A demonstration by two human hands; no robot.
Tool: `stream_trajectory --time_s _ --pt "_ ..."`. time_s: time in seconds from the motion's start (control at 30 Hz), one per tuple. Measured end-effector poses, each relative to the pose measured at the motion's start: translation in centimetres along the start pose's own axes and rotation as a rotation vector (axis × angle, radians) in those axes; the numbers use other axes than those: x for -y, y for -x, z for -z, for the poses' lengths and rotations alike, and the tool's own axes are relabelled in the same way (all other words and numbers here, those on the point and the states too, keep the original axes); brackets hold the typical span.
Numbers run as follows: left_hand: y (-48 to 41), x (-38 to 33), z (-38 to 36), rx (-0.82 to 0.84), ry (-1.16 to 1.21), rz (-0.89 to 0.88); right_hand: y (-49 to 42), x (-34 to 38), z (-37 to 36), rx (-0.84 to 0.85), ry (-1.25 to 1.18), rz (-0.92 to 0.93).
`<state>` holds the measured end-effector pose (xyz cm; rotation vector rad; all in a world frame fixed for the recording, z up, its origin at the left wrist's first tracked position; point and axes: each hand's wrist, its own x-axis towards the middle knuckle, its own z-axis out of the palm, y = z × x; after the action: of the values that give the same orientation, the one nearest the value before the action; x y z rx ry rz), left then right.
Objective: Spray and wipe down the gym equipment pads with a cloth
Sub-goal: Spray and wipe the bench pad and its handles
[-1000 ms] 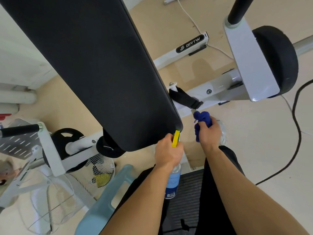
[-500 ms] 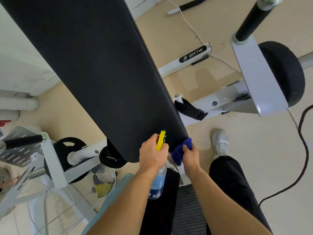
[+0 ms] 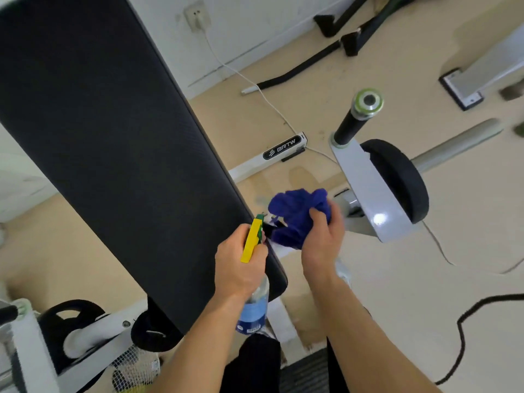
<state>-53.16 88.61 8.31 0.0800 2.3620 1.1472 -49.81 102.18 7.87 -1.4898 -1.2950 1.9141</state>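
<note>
Beige floor fills your head view, with a white wall and a socket (image 3: 197,15) up at 12 o'clock and a black cable (image 3: 465,321) curling in at 4 o'clock. The long black pad (image 3: 113,154) sweeps from 10 o'clock down to the middle of the picture, its near end just under your wrists.

Your left hand (image 3: 241,265) is wrapped round the neck of the spray bottle (image 3: 253,313). The fingers are curled by the yellow trigger (image 3: 251,241), and the green nozzle points away from you along the pad's right edge. Your right hand (image 3: 323,239) has the blue cloth (image 3: 295,214) bunched up in a closed grip. The cloth sits just beside the pad's right edge, at 1 o'clock from the bottle. Whether it touches the pad I cannot tell, but it looks clear of it.

My read is that you're between spraying and wiping on the near end of this pad. The cloth is gathered but not yet pressed flat on the surface. Next you'd want to turn the nozzle left onto the pad face, squeeze, and then bring the cloth across to 10 o'clock and spread it so more than a crumpled corner meets the vinyl.

The round black pad (image 3: 402,180) on the white frame (image 3: 365,188) waits at 2 o'clock. It belongs to the job too, and I'd judge it not yet reached.
</note>
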Motion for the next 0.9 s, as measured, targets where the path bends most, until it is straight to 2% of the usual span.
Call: stream_trajectory --time_s 0.13,0.27,0.37,0.5,0.63,0.77,0.9 --pt "-2.4 -4.3 -1.1 0.096 0.035 -0.120 -3.0 7.2 1.1 -0.194 -0.161 0.239" --pt "-4.4 -8.3 -2.6 0.172 0.051 -0.255 -5.9 10.1 4.0 -0.277 -0.229 0.265" --pt "-5.4 -10.1 -3.9 0.162 0.069 -0.297 -7.7 11.0 5.8 -0.235 -0.266 0.244" --pt "-6.4 -10.9 -5.7 0.128 0.027 -0.279 -9.2 12.2 6.4 -0.197 -0.259 0.308" --pt "-6.4 -10.8 -6.3 0.084 -0.004 -0.254 -9.8 11.4 4.6 -0.039 -0.183 0.333" --pt "-6.0 -10.0 -6.0 0.047 0.026 -0.280 -10.1 8.0 0.3 0.090 0.010 0.396" --pt "-6.3 -9.6 -5.2 0.027 0.056 -0.302 -11.1 4.2 -2.3 -0.008 0.206 0.508"
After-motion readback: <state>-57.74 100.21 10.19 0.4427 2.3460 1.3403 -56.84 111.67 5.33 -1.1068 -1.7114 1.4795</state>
